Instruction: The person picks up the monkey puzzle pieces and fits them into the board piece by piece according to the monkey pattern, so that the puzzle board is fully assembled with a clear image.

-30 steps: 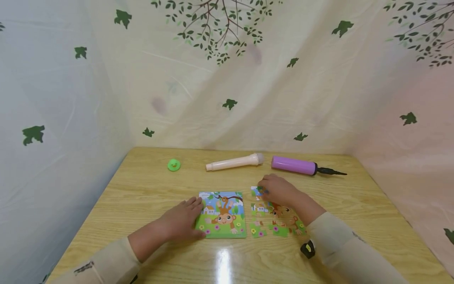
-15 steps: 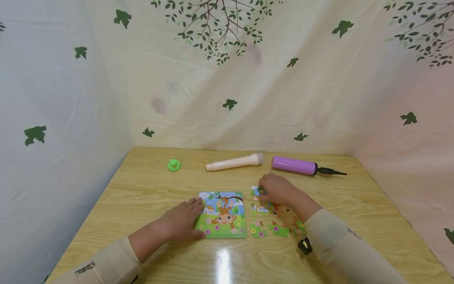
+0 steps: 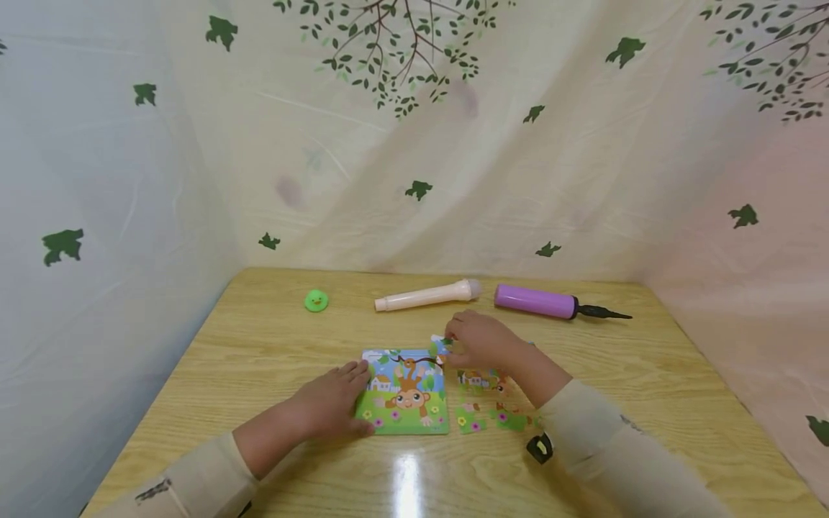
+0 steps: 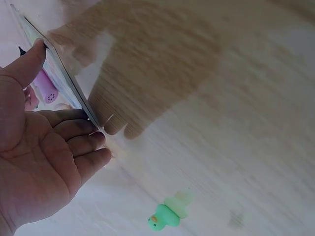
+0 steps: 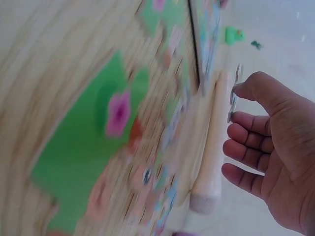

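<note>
A square monkey picture puzzle board point(image 3: 408, 414) lies on the table. My left hand point(image 3: 332, 403) rests along its left side with the fingers fairly straight; in the left wrist view, the thumb point(image 4: 30, 63) and fingertips touch the board's edge. Thumb and index finger of my right hand point(image 3: 486, 342) pinch a small jigsaw puzzle piece point(image 3: 437, 345) over the board's upper right corner. The right wrist view shows that piece point(image 5: 233, 101) edge-on, raised off the table. Several loose jigsaw pieces point(image 3: 471, 420) lie right of the board, partly hidden under the right forearm.
Along the back of the wooden table point(image 3: 272, 324) lie a green toy duck point(image 3: 316, 301), a pale pink toy microphone point(image 3: 424, 296) and a purple hand pump point(image 3: 536, 301) with a black nozzle. Behind them hangs a leaf-printed curtain point(image 3: 363, 216).
My right hand has lifted the jigsaw piece from the loose ones and carried it left to the board's upper right corner. The left hand has stayed in place.
</note>
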